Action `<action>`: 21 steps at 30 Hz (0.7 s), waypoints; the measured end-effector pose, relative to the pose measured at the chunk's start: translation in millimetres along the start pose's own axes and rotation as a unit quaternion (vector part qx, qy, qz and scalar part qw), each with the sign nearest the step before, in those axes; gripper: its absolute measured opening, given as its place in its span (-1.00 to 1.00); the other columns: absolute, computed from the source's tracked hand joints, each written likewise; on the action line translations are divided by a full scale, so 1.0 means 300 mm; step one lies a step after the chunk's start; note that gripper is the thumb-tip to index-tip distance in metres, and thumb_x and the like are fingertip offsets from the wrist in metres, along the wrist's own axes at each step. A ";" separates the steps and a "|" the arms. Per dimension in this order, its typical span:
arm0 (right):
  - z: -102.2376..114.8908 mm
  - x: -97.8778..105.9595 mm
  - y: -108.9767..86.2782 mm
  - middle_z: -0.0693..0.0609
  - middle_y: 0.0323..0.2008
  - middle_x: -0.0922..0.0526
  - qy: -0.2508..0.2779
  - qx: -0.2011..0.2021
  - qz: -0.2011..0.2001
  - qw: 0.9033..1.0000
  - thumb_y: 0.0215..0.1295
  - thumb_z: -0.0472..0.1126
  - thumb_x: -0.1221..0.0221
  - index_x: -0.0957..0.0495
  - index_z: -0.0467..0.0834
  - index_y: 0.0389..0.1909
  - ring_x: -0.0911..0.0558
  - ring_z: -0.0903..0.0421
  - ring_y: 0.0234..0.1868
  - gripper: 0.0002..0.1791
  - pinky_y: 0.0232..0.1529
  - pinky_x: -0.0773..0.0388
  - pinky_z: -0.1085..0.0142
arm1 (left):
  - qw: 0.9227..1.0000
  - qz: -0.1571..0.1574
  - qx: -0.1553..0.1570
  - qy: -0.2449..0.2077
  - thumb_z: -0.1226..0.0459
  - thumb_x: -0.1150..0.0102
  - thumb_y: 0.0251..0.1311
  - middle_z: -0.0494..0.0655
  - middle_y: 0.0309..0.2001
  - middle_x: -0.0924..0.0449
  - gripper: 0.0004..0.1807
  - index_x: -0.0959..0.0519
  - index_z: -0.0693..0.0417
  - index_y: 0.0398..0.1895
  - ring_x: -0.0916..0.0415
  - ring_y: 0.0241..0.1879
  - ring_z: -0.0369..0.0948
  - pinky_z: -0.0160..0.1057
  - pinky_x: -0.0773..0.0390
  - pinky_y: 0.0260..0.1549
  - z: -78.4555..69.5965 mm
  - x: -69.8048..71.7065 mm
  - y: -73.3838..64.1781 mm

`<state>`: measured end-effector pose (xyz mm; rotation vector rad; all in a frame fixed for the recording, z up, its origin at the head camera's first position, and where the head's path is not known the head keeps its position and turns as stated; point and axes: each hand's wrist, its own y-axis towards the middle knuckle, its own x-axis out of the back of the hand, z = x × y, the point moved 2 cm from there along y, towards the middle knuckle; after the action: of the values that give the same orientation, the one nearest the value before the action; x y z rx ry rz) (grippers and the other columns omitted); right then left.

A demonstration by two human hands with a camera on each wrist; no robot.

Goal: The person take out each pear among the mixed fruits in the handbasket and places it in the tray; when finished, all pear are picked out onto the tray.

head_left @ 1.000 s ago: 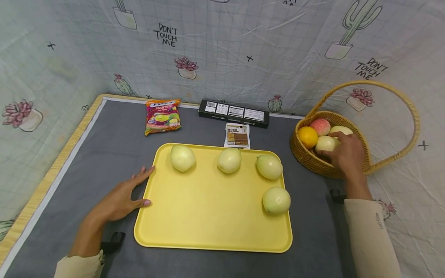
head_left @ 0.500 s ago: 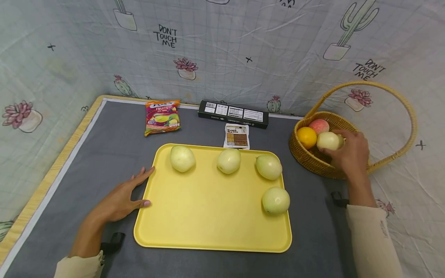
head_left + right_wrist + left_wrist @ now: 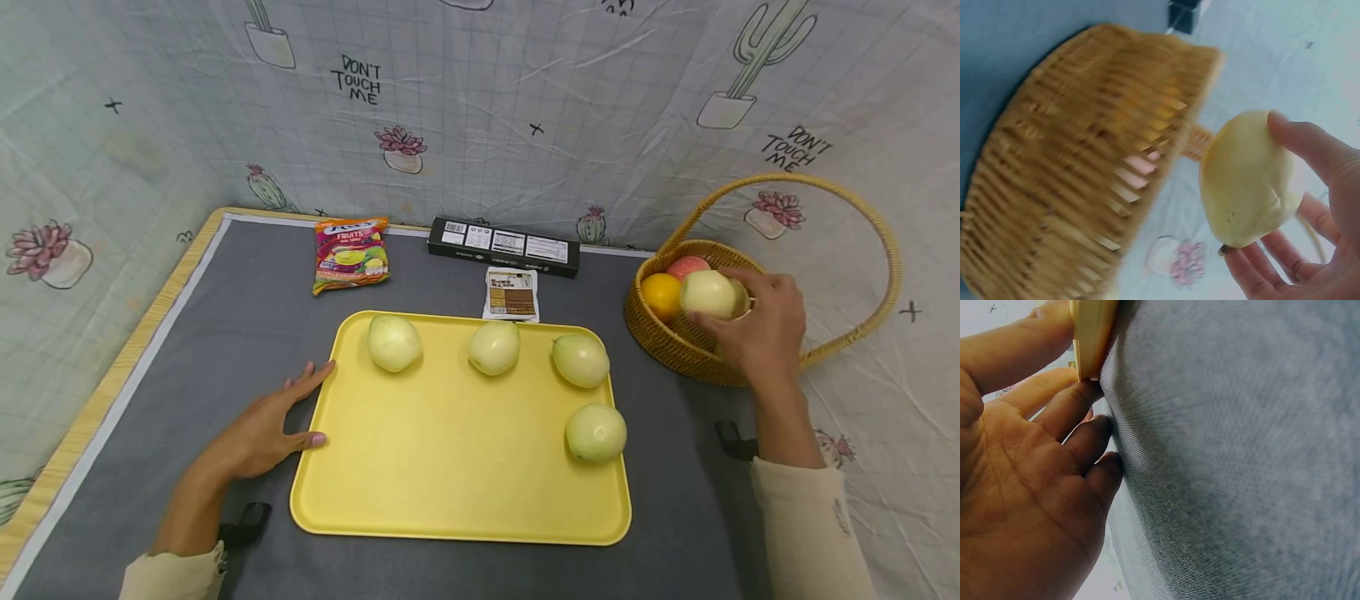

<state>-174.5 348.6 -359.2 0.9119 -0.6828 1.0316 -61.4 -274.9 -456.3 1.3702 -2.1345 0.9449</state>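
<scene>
one pale fruit (image 3: 707,295) is pinched in my right hand (image 3: 769,325), just above the wicker basket (image 3: 675,354). it looks firm, smooth, perhaps slippery, so best gripped round its wide middle. my left hand (image 3: 255,433) is spread wide, touching the left edge of the yellow tray (image 3: 450,467). four similar fruits (image 3: 494,347) line its far and right edges; its middle offers open room.

A booth-like indoor corner: cactus-print fabric (image 3: 465,125) hangs behind and on both sides of a wood-edged bench (image 3: 112,375) covered in grey cloth (image 3: 187,350); the room beyond is hidden.
</scene>
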 end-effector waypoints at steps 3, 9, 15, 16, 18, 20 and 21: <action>0.040 0.011 -0.015 -0.38 0.13 -0.49 0.017 0.022 -0.025 0.999 0.02 -0.19 -0.65 -0.63 -0.10 0.35 -0.41 -0.22 0.04 -0.21 0.00 -0.27 -0.05 | 1.000 0.000 -0.005 -0.002 0.09 -0.56 0.16 0.33 0.71 0.11 0.20 0.03 -0.34 0.77 0.15 0.57 0.61 0.63 -0.07 0.40 -0.002 0.002 -0.002; 0.121 0.040 -0.054 -0.33 0.07 -0.53 0.055 0.060 -0.046 0.996 -0.05 -0.23 -0.68 -0.67 -0.09 0.32 -0.45 -0.17 0.04 -0.20 -0.01 -0.26 0.22 | 1.000 -0.001 -0.007 -0.004 0.10 -0.55 0.18 0.33 0.71 0.12 0.19 0.02 -0.32 0.77 0.17 0.58 0.60 0.63 -0.05 0.41 -0.003 0.003 -0.002; 0.186 0.061 -0.091 -0.26 0.03 -0.59 0.081 0.092 -0.050 0.991 -0.12 -0.25 -0.72 -0.70 0.05 0.30 -0.45 0.11 0.02 -0.17 -0.06 -0.26 0.59 | 1.000 0.000 0.000 -0.005 0.08 -0.55 0.17 0.32 0.72 0.13 0.20 0.03 -0.35 0.76 0.18 0.58 0.61 0.65 -0.04 0.39 0.000 0.000 0.001; 0.195 0.063 -0.097 -0.26 0.02 -0.60 0.084 0.101 -0.052 0.990 -0.14 -0.26 -0.72 -0.71 0.05 0.29 -0.44 0.14 0.01 -0.16 -0.06 -0.26 0.59 | 1.000 0.000 0.001 -0.004 0.08 -0.55 0.16 0.31 0.72 0.13 0.20 0.03 -0.35 0.76 0.18 0.58 0.61 0.65 -0.04 0.39 0.001 0.000 0.001; 0.212 0.065 -0.108 -0.26 0.00 -0.64 0.089 0.119 -0.057 0.987 -0.19 -0.26 -0.74 -0.72 0.01 0.27 -0.47 0.09 0.01 -0.15 -0.05 -0.26 0.52 | 1.000 0.000 0.001 -0.005 0.08 -0.55 0.16 0.32 0.72 0.13 0.20 0.03 -0.35 0.76 0.18 0.58 0.61 0.65 -0.04 0.39 0.001 0.000 0.002; 0.229 0.068 -0.120 -0.28 -0.01 -0.66 0.090 0.136 -0.061 0.985 -0.24 -0.27 -0.75 -0.73 -0.06 0.24 -0.53 -0.05 0.03 -0.15 -0.04 -0.25 0.42 | 1.000 0.000 0.001 -0.005 0.08 -0.55 0.16 0.32 0.72 0.13 0.20 0.03 -0.35 0.76 0.18 0.58 0.61 0.65 -0.04 0.39 0.000 0.000 0.002; 0.237 0.068 -0.126 -0.30 -0.01 -0.66 0.091 0.143 -0.063 0.983 -0.26 -0.27 -0.76 -0.73 -0.09 0.23 -0.54 -0.12 0.05 -0.14 -0.05 -0.24 0.40 | 1.000 0.000 0.001 -0.005 0.08 -0.55 0.16 0.32 0.72 0.13 0.20 0.03 -0.35 0.76 0.18 0.58 0.61 0.65 -0.04 0.39 0.000 0.000 0.001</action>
<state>-136.0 285.8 -320.5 1.0789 -0.3233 1.1016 -61.7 -274.7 -456.5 1.3789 -2.1419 0.9413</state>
